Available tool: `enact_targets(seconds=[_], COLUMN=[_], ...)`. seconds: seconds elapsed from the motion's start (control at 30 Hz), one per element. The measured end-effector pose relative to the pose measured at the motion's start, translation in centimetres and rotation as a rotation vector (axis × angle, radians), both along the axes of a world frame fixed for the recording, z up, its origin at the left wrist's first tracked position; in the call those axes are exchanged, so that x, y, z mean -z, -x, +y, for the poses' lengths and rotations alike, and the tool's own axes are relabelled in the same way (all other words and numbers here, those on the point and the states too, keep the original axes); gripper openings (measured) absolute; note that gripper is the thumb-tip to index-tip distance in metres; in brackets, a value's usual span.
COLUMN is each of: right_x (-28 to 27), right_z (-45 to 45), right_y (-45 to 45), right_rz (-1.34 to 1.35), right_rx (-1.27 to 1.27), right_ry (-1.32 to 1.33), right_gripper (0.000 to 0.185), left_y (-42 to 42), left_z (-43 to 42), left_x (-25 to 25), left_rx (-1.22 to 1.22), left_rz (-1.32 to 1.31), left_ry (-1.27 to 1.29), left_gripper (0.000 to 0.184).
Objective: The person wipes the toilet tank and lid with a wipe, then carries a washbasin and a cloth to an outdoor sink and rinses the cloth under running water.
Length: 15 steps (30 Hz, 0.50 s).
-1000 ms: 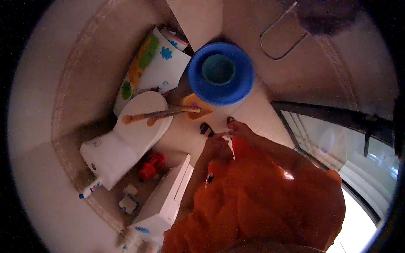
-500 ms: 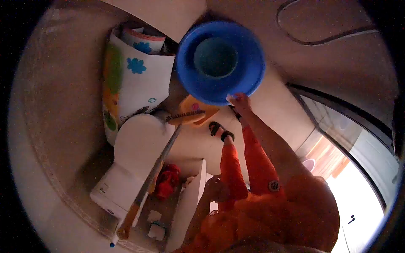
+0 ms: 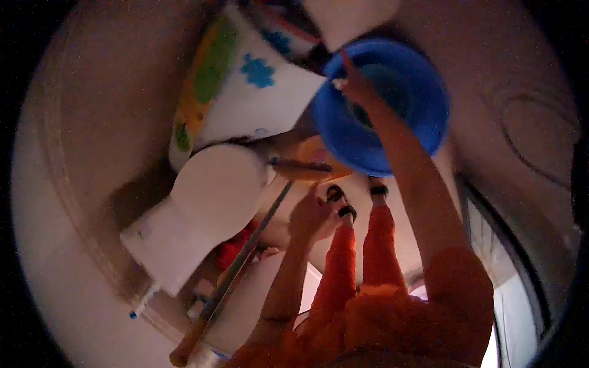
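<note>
My right hand [image 3: 359, 89] reaches over the left side of a large blue basin [image 3: 423, 147]. Its index finger points up near the rim, and a small whitish thing [image 3: 338, 83] shows at the fingertips, too blurred to name. Inside the basin a darker round tub [image 3: 392, 80] is partly hidden by my forearm. Lower down, my left hand [image 3: 310, 214] hangs in the air, somewhat blurred, its fingers apart and nothing seen in them. It is nearest to the long broom handle [image 3: 245, 245] and my sandalled foot [image 3: 336, 196].
A white toilet with its lid down [image 3: 221, 184] stands at left. Behind it is a white sheet with blue and green pictures [image 3: 264, 98]. The broom head [image 3: 304, 168] lies by an orange-yellow object [image 3: 340, 168]. A dark-framed door [image 3: 509, 233] is at right.
My right hand has moved from the basin's near rim up to its left side. My left hand has risen from beside my knee toward my feet. The view has shifted, with the basin farther right.
</note>
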State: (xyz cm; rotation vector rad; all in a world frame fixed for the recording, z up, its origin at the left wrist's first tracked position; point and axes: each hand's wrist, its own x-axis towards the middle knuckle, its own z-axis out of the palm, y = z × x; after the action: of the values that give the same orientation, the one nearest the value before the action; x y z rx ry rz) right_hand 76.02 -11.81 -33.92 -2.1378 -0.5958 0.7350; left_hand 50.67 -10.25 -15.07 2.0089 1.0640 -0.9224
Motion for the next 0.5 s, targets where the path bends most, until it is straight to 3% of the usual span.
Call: enact_targets(seconds=[0.07, 0.2, 0.23, 0.3, 0.37, 0.4, 0.43, 0.5], right_x=[-3.2, 9.1, 8.4, 7.7, 1.0, -0.8, -1.7, -0.7], right_z=[3.7, 9.5, 10.7, 11.0, 9.4, 9.9, 10.6, 11.5], right_y=[-2.2, -6.8, -6.8, -8.6, -6.1, -6.0, -6.3, -8.0], right_rz=[-0.023, -0.240, -0.375, -0.446, -0.295, -0.415, -0.534, -0.510], right_rx=[-0.066, -0.169, -0.035, 0.039, 0.116, 0.006, -0.105, -0.118], right_ry=[-0.130, -0.508, -0.729, -0.439, -0.085, -0.029, 0.025, 0.095], right_gripper=[0.086, 0.091, 0.089, 0.084, 0.074, 0.072, 0.070, 0.052], left_y=[2.3, 2.1, 1.5, 2.4, 3.7, 1.1, 0.6, 0.7], left_z=[0.4, 0.6, 0.6, 1.3, 0.9, 1.9, 2.2, 2.5], left_x=[0.1, 3.0, 3.4, 8.4, 7.4, 4.1, 4.1, 6.2], left_rx=[-0.109, -0.059, -0.061, 0.043, 0.018, -0.067, -0.060, 0.055], left_rz=[-0.074, -0.146, -0.165, -0.254, -0.234, -0.179, -0.149, -0.117], left_ry=[0.152, 0.001, -0.013, -0.032, -0.060, -0.082, -0.070, -0.017], left_gripper=[0.063, 0.060, 0.060, 0.052, 0.041, 0.035, 0.035, 0.042])
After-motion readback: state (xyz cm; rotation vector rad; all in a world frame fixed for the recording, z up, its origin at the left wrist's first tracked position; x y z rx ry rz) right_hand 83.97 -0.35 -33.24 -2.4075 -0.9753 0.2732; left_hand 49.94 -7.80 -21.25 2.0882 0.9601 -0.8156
